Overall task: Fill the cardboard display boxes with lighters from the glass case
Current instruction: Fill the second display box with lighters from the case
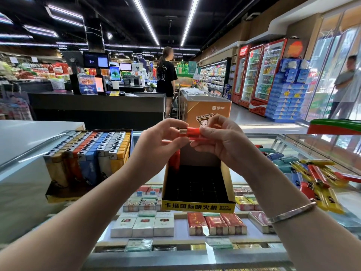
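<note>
Both hands hold red lighters sideways in the air above a yellow-and-black cardboard display box. My left hand pinches their metal end, and my right hand grips the other end. The box stands on the glass case; its black grid looks empty except for a red lighter at the back left corner. To the left stands a second display box, full of lighters in several colours. A loose pile of yellow, red, blue and teal lighters lies on the glass at the right.
Cigarette packs fill the shelves under the glass. A white counter lies at the left. Behind it are a black checkout counter and an orange freezer. One person stands at the checkout and another by the glass door.
</note>
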Demonstrator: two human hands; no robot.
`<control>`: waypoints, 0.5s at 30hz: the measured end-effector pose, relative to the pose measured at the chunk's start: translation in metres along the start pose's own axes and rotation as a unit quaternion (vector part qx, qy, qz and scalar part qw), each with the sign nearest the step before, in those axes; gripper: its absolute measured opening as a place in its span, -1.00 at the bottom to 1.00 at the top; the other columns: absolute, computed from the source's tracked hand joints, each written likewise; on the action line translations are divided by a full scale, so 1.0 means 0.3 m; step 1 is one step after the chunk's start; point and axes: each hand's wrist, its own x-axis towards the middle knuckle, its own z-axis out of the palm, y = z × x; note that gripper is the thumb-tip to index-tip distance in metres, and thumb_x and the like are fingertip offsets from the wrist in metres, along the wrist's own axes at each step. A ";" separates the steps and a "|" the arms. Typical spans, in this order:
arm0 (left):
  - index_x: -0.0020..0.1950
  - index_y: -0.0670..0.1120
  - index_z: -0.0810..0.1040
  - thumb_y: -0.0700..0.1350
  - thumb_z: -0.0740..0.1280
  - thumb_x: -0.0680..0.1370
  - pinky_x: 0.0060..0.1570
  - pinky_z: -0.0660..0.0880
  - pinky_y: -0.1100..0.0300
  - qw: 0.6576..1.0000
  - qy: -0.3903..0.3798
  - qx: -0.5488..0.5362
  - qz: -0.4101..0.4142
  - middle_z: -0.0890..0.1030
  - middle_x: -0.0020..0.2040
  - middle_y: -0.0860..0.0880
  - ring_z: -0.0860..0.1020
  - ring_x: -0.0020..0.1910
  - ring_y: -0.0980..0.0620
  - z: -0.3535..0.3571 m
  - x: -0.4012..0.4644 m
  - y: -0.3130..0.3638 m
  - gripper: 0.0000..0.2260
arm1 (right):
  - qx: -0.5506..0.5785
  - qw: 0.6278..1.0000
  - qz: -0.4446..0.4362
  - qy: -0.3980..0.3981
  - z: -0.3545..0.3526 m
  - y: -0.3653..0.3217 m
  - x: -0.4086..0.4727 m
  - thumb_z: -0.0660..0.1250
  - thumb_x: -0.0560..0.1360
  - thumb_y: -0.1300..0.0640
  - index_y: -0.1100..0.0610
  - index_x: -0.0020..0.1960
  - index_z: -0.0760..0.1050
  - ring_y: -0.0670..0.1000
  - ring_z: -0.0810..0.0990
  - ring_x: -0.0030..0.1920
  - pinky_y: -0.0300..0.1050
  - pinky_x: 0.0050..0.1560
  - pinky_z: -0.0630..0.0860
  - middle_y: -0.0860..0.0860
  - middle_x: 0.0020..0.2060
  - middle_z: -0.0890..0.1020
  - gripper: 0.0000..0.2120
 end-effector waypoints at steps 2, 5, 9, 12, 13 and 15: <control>0.01 0.12 0.53 -0.21 0.41 0.44 -0.15 0.58 0.23 1.000 0.008 -0.028 -0.002 0.65 -0.20 0.02 0.61 -0.18 0.14 -0.007 0.004 0.005 -0.73 | -0.011 1.000 -0.005 -0.002 0.001 0.003 0.001 0.36 0.31 0.28 0.20 -0.21 0.37 0.09 0.63 -0.42 -0.17 -0.42 0.60 0.15 -0.39 0.60 -0.84; 0.01 0.18 0.56 -0.05 0.40 0.38 -0.06 0.59 0.15 1.000 -0.011 -0.012 0.021 0.65 -0.14 0.09 0.62 -0.09 0.12 -0.011 0.004 0.015 -0.76 | -0.017 1.000 -0.009 -0.003 -0.002 0.005 0.007 0.35 0.31 0.26 0.20 -0.25 0.37 0.04 0.54 -0.51 -0.21 -0.53 0.49 0.13 -0.44 0.54 -0.85; -0.03 0.20 0.58 0.00 0.39 0.38 -0.16 0.61 0.05 0.997 0.008 0.045 0.059 0.58 -0.24 0.14 0.59 -0.25 0.09 -0.028 0.011 0.019 -0.81 | -0.052 0.999 0.003 -0.009 -0.005 0.011 0.009 0.36 0.36 0.19 0.17 -0.24 0.45 0.02 0.51 -0.49 -0.22 -0.49 0.44 0.16 -0.42 0.57 -0.91; -0.06 0.12 0.57 0.01 0.37 0.39 -0.13 0.60 0.16 0.994 0.042 0.073 0.075 0.52 -0.16 0.09 0.54 -0.21 0.08 -0.054 0.024 0.026 -0.85 | -0.189 0.977 -0.041 0.095 -0.022 0.017 0.023 0.34 0.47 0.22 0.10 -0.27 0.50 -0.02 0.52 -0.30 -0.22 -0.26 0.45 0.08 -0.32 0.57 -0.86; -0.06 0.09 0.57 -0.01 0.38 0.39 -0.12 0.59 0.21 0.994 0.047 0.071 0.070 0.54 -0.14 0.09 0.55 -0.19 0.11 -0.062 0.027 0.027 -0.86 | -0.242 0.959 -0.055 0.134 -0.031 0.017 0.027 0.33 0.48 0.22 0.08 -0.26 0.51 -0.04 0.52 -0.24 -0.22 -0.20 0.42 0.07 -0.28 0.58 -0.85; -0.05 0.07 0.57 -0.09 0.40 0.39 -0.13 0.56 0.29 0.995 0.051 0.072 0.053 0.59 -0.13 0.12 0.57 -0.19 0.19 -0.072 0.032 0.025 -0.84 | -0.280 0.940 -0.054 0.189 -0.053 0.019 0.034 0.33 0.48 0.23 0.08 -0.23 0.53 -0.05 0.52 -0.18 -0.23 -0.19 0.40 0.06 -0.22 0.59 -0.87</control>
